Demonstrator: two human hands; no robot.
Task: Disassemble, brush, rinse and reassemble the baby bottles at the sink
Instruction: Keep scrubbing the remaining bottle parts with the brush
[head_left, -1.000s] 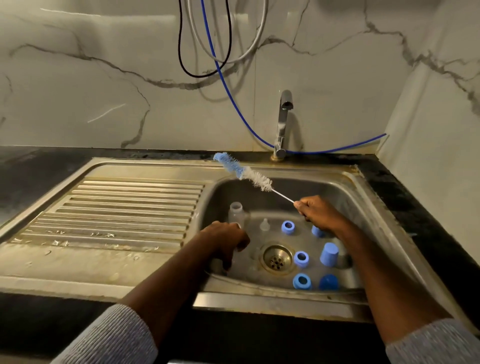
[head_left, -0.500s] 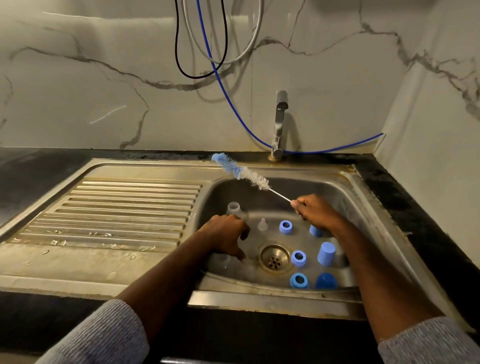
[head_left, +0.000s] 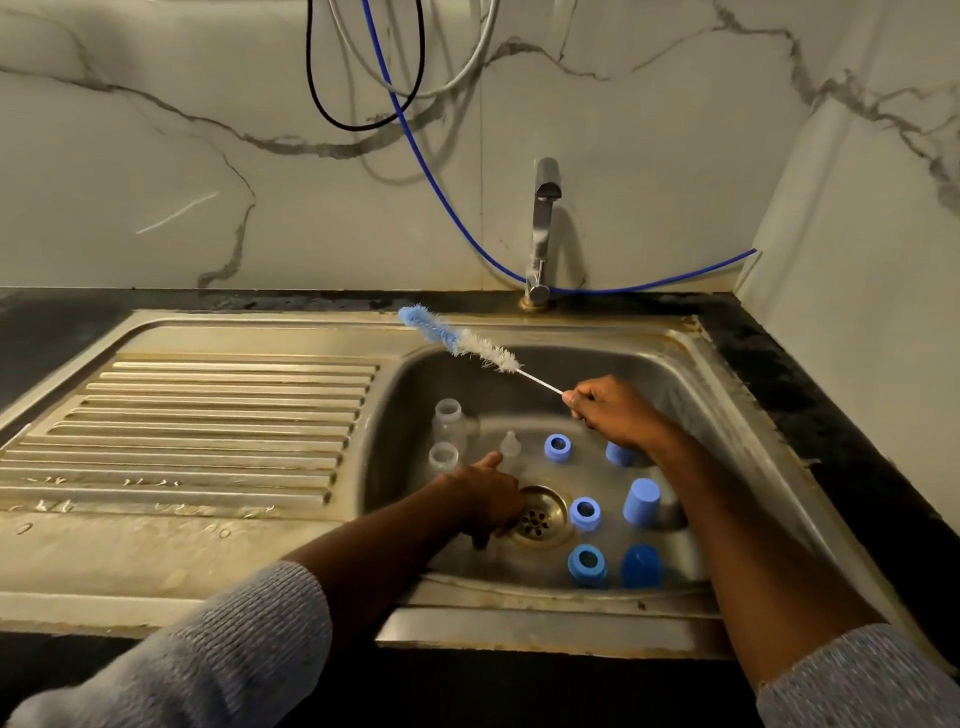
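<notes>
Two clear baby bottles without tops stand at the left of the sink basin (head_left: 691, 395), one behind (head_left: 447, 415) and one in front (head_left: 443, 457). A clear nipple (head_left: 510, 444) stands beside them. Three blue collar rings (head_left: 557, 447) (head_left: 585, 512) (head_left: 587, 564) and blue caps (head_left: 643, 501) (head_left: 641, 566) lie right of the drain (head_left: 540, 519). My right hand (head_left: 613, 410) pinches the wire handle of a blue-and-white bottle brush (head_left: 467, 340), which is raised over the basin. My left hand (head_left: 488, 499) reaches down beside the drain, thumb up and fingers bent down, with nothing seen in it.
A steel faucet (head_left: 543, 228) stands behind the basin with no water running. The ribbed drainboard (head_left: 208, 426) lies to the left. A blue hose (head_left: 431, 171) and cables hang on the marble wall. A third blue cap (head_left: 621, 456) sits partly under my right wrist.
My left hand has moved right from the bottles to the drain. The front bottle, hidden under that hand before, now stands uncovered. The right hand and brush have barely moved.
</notes>
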